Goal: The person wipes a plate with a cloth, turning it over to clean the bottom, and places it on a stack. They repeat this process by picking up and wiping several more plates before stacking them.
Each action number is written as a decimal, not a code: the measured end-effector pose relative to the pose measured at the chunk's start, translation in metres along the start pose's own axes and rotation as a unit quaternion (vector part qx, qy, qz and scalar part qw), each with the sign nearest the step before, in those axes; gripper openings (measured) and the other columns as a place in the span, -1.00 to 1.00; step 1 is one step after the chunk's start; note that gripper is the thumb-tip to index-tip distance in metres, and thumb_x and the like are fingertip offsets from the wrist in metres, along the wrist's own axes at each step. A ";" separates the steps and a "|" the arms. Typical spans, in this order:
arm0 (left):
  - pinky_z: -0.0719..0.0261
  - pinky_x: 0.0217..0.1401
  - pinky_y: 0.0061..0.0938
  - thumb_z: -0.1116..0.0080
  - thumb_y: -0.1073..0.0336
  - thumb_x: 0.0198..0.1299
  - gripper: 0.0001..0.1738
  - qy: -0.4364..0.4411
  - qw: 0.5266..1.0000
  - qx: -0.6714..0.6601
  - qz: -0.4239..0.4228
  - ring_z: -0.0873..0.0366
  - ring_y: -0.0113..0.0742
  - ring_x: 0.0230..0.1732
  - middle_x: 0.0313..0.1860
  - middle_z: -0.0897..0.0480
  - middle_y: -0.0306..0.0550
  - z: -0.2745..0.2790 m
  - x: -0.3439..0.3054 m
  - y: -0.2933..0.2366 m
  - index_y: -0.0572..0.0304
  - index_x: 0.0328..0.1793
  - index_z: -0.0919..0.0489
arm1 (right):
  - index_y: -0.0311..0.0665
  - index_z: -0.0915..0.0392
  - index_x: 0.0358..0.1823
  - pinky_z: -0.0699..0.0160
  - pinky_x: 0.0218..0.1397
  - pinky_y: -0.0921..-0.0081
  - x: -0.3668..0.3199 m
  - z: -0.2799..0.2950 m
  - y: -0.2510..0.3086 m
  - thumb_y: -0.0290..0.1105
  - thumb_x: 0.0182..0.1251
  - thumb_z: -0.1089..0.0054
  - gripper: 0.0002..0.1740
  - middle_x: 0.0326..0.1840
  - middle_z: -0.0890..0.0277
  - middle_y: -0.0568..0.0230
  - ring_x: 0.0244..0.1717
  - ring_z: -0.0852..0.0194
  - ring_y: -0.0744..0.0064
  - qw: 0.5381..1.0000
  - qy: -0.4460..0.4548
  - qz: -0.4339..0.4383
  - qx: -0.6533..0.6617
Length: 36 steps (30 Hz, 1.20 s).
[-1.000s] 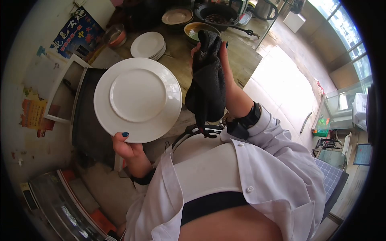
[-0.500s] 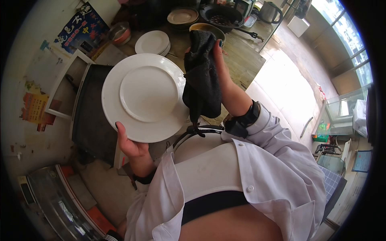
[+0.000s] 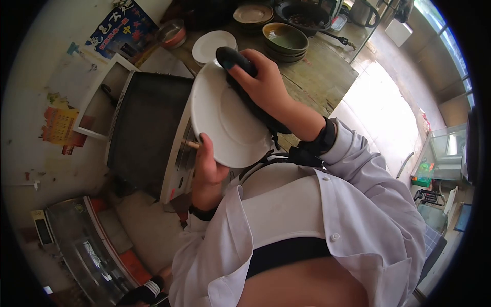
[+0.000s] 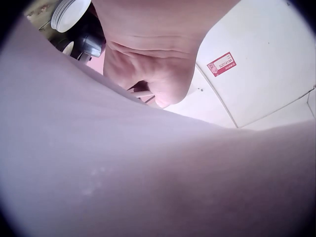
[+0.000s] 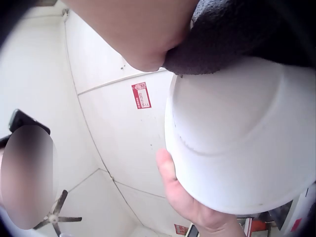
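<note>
In the head view a white plate (image 3: 210,115) is held tilted before the chest, its foot ring facing up. My left hand (image 3: 208,171) grips its near lower edge, thumb at the rim and the other fingers hidden beneath. My right hand (image 3: 266,82) holds a dark cloth (image 3: 236,60) against the plate's far right side. The right wrist view shows the cloth (image 5: 212,47) on the plate's underside (image 5: 247,168), with the left hand (image 5: 190,202) at the opposite edge. A pale blurred surface fills most of the left wrist view, below the left hand (image 4: 150,64).
Beyond the plate, a wooden table (image 3: 327,84) bears a stack of white plates (image 3: 217,41), stacked green-brown bowls (image 3: 286,38), a black pan (image 3: 304,20) and a kettle (image 3: 364,13). A dark flat-topped appliance (image 3: 148,125) stands at the left.
The right hand has turned over and brought the cloth onto the plate. The plate has tilted and shifted right in the head view, along with the left hand.
</note>
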<state>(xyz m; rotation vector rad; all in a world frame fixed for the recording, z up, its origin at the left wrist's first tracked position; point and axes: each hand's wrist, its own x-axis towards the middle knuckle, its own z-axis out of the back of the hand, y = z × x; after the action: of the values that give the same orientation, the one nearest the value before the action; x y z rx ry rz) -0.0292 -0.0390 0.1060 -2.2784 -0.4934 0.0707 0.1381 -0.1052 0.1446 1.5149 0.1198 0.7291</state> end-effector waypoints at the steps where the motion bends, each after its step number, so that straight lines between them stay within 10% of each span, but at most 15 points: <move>1: -0.12 0.20 -0.32 0.37 -0.03 0.20 -0.37 0.014 0.999 0.017 0.024 -0.12 -0.20 0.21 0.22 -0.14 -0.03 0.000 0.000 0.001 0.25 0.26 0.04 | -0.34 -0.43 -0.35 -0.32 -0.39 0.48 -0.002 -0.002 0.008 -0.33 -0.05 -0.10 -0.75 -0.45 -0.36 0.15 -0.48 -0.36 0.26 0.997 0.005 0.053 -0.057; 28: -0.22 0.15 -0.39 0.34 -0.23 0.09 -0.24 0.078 0.975 -0.203 0.033 -0.25 -0.23 0.11 0.10 -0.27 0.01 0.024 0.013 0.001 0.26 0.21 -0.08 | -0.18 -0.48 -0.38 -0.37 -0.39 0.55 -0.050 -0.004 0.024 -0.35 -0.30 -0.21 -0.69 -0.33 -0.34 0.37 -0.41 -0.31 0.40 0.896 0.237 0.339 -0.162; 36: -0.20 0.16 -0.33 0.39 -0.14 0.16 -0.29 -0.084 0.988 -0.020 -0.130 -0.12 -0.17 0.20 0.23 -0.10 -0.01 -0.005 0.013 -0.025 0.25 0.26 0.06 | -0.19 -0.45 -0.38 -0.38 -0.45 0.51 -0.051 0.030 -0.010 -0.25 -0.27 -0.21 -0.67 -0.27 -0.32 0.34 -0.39 -0.32 0.39 0.820 0.304 0.459 -0.156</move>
<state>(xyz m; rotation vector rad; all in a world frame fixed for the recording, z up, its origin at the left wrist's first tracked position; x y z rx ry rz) -0.0242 -0.0227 0.1286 -2.2375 -0.8834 0.1240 0.1165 -0.1552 0.1193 0.9062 -0.2738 1.9033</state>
